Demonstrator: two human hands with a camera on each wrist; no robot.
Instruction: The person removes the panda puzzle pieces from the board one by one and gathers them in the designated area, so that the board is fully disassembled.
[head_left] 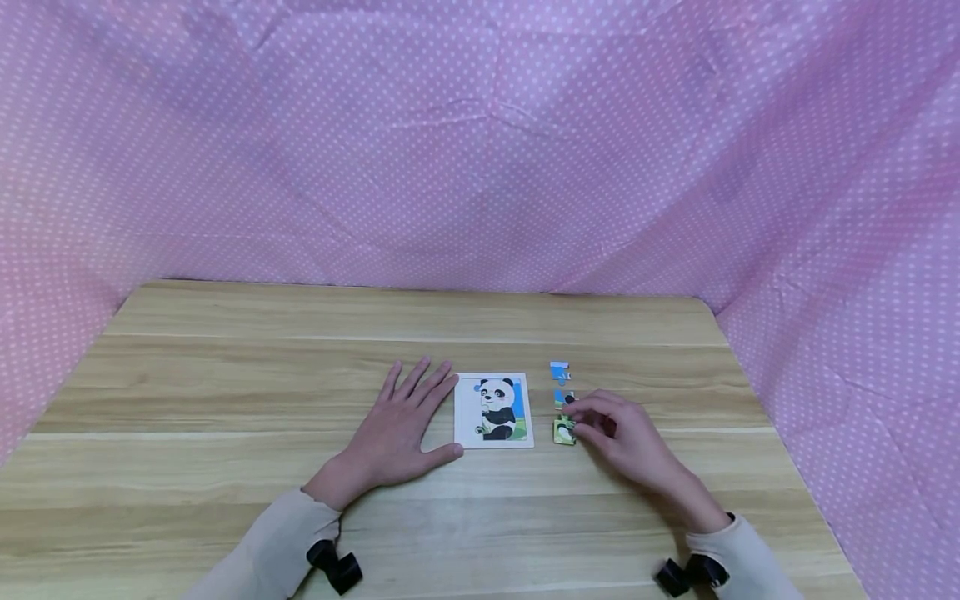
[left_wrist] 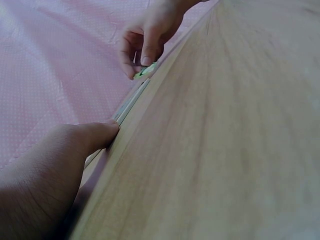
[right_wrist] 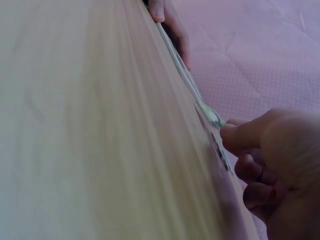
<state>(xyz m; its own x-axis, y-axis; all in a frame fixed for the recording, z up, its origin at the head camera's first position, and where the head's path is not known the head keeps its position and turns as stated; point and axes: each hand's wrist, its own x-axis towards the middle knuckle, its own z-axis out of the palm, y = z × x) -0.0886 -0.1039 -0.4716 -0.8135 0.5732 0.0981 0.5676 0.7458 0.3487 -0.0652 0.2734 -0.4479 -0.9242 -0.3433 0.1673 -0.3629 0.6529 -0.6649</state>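
Note:
A panda jigsaw board [head_left: 493, 444] with a white border lies on the table, its picture partly filled on the right side. Fingers spread and straight, my left hand [head_left: 397, 429] rests along the board's left edge, with thumb and index finger touching its corners. To the right of the board, my right hand [head_left: 626, 433] pinches a green puzzle piece [head_left: 564, 432] between thumb and fingers; the left wrist view shows this green piece [left_wrist: 145, 70] tilted in the grip. Just beyond it are a blue puzzle piece [head_left: 559, 371] and a blue-and-black puzzle piece [head_left: 562, 399], the latter partly covered by the fingers.
The wooden table [head_left: 300, 350] spreads out around the board. A pink dotted cloth [head_left: 480, 167] hangs behind it and along both sides. Each sleeved wrist carries a black strapped-on device, one of them the left wrist device [head_left: 335, 567].

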